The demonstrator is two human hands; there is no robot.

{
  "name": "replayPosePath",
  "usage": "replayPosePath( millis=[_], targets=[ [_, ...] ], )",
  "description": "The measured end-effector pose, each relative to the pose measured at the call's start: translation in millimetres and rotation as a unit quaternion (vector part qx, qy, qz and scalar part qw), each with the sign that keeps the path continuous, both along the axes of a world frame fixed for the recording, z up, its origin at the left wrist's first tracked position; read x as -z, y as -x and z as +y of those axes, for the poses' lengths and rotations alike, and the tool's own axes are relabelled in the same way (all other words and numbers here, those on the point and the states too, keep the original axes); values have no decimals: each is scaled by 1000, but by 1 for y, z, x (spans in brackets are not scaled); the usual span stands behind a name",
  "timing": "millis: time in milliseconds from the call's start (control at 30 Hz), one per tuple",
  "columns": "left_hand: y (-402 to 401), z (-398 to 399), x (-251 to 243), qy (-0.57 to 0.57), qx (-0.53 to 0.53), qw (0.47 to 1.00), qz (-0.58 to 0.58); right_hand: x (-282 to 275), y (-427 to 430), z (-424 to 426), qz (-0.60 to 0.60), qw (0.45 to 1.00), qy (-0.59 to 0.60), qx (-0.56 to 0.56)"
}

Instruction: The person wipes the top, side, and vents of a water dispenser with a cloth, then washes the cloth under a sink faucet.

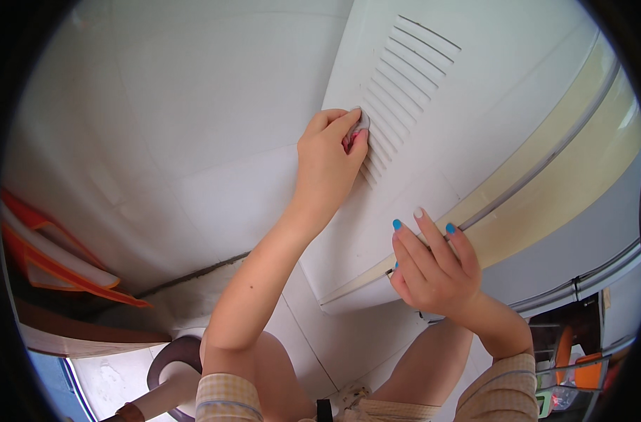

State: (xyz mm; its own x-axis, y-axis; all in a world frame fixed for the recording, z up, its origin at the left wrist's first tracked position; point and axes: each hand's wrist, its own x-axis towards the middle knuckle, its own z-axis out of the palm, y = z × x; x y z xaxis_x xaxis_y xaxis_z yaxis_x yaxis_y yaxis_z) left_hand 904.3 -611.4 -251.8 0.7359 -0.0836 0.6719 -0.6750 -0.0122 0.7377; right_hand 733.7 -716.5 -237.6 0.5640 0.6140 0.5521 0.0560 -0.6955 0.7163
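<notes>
My left hand [331, 147] pinches a small pale grey pad [361, 124], perhaps folded cloth, and holds it at the near edge of the vent slots [399, 100]. Most of the pad is hidden by my fingers. The slots run in a slanting row down the white side panel [347, 237] of a large appliance. Lower right, my right hand [439, 264] holds nothing, its blue and white nailed fingers spread. It is in front of the cream curved front [552, 211] and its grey trim strip [537, 169]; whether it touches them I cannot tell.
A white tiled wall [220, 105] stands to the left of the appliance. Orange-edged white items [72, 269] lie at far left above a brown curved edge [88, 332]. A dark ring-shaped base [165, 364] sits on the tiled floor [310, 343]. A rack with orange items [587, 369] is at lower right.
</notes>
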Motion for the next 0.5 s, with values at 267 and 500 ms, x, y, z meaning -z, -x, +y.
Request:
replayPosePath(
  millis=[267, 500],
  targets=[
    [24, -13, 3, -57, -59, 983, -161, -1, 0, -1, 5, 1000, 13, 8],
    [21, -19, 4, -127, -140, 965, -180, -1, 1, 1, 7, 1000, 8, 9]
  ],
)
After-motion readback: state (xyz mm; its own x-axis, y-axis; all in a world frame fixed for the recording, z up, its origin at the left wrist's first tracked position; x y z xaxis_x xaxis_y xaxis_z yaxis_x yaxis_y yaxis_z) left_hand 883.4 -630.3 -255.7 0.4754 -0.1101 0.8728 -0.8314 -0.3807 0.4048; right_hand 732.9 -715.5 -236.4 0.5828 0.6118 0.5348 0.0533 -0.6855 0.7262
